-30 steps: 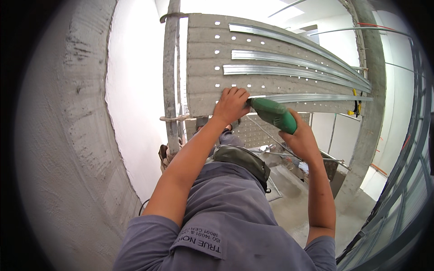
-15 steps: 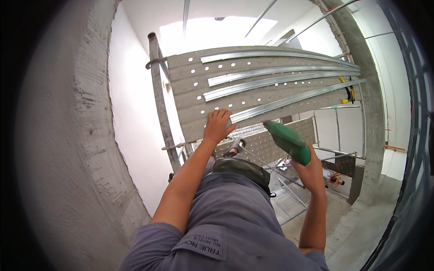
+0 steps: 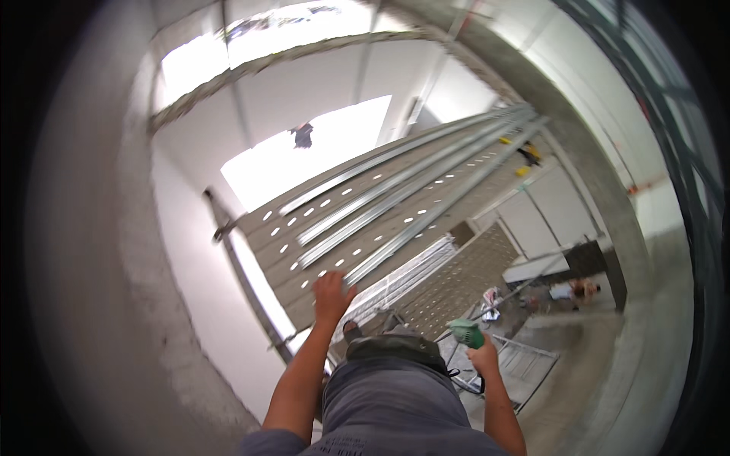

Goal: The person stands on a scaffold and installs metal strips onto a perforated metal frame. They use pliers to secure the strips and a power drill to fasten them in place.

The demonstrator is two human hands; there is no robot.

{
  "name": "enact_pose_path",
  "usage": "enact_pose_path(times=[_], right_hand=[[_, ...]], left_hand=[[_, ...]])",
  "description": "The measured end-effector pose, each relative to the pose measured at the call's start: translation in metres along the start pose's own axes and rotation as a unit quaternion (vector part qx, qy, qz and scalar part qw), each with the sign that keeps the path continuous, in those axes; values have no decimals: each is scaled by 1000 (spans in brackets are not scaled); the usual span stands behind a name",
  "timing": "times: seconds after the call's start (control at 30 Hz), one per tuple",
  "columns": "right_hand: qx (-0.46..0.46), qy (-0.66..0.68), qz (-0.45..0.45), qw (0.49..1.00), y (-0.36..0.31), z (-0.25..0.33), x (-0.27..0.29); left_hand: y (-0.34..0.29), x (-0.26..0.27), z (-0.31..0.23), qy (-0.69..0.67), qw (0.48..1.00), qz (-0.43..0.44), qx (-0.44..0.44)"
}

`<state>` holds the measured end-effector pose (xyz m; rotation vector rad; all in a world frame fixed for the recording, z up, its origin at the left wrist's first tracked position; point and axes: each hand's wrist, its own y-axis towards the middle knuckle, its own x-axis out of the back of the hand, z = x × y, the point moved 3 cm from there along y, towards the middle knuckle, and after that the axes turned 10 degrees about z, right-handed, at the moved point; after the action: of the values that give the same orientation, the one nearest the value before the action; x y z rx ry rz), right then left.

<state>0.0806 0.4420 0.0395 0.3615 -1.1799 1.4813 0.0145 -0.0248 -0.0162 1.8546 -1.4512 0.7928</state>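
Observation:
My left hand [image 3: 331,295] rests on the near left edge of a perforated scaffold platform [image 3: 283,275], fingers extended over its surface. Close to those fingertips is the near end of a metal channel [image 3: 414,232]. Several more long silvery channels [image 3: 365,214] lie roughly alongside it on the planks. Held low on the right, away from the platform, a green cordless power tool [image 3: 466,333] is in my right hand [image 3: 484,357]. Its exact kind is not clear, and nothing touches its nose. A dark waist pouch [image 3: 395,349] hangs at my front.
A yellow-and-black tool [image 3: 528,156] lies at the platform's far right end. A scaffold post [image 3: 247,262] stands left. Further down are another perforated deck [image 3: 433,304], a metal frame [image 3: 525,365] and a person [image 3: 574,290]. Concrete walls [image 3: 99,251] flank the space.
My view has tilted, raising more of the window and wall into sight. The green tool has come down closer to my right side. My left hand still lies at the platform's edge.

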Motion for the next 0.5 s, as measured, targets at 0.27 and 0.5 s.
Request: enact_pose_path(times=[0.27,0.5], right_hand=[[-163,-72,73,981,16,-67,-48],[-245,2,79,966,-20,-111,-97]], left_hand=[[-2,-8,6,42,999,-30,-13],[-1,-20,2,75,997,-13,-26]])
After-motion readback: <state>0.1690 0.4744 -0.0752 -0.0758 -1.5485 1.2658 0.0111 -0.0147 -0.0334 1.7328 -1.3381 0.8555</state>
